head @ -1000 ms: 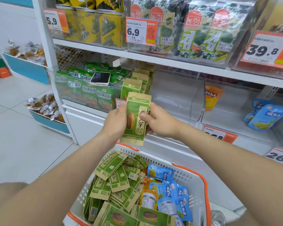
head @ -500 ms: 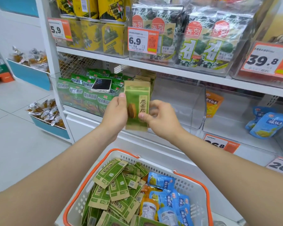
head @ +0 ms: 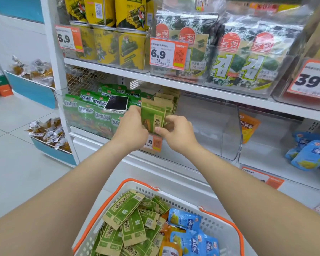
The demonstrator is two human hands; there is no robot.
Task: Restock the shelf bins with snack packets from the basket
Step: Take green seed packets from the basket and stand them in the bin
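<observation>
Head view: left hand (head: pixel 130 130) and right hand (head: pixel 176 134) pinch flat, kraft-green packet (head: pixel 152 117); clear plastic bin (head: pixel 207 126).

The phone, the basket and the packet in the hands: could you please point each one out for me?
phone (head: pixel 116 103): head view, middle of its dark screen.
basket (head: pixel 209 221): head view, white perforated back wall.
packet (head: pixel 152 117): head view, green front face between the hands.

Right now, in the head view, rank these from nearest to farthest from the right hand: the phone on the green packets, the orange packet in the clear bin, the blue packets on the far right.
1. Phone, left, beyond the left hand.
2. Orange packet, right of the right hand.
3. Blue packets, far right.
</observation>
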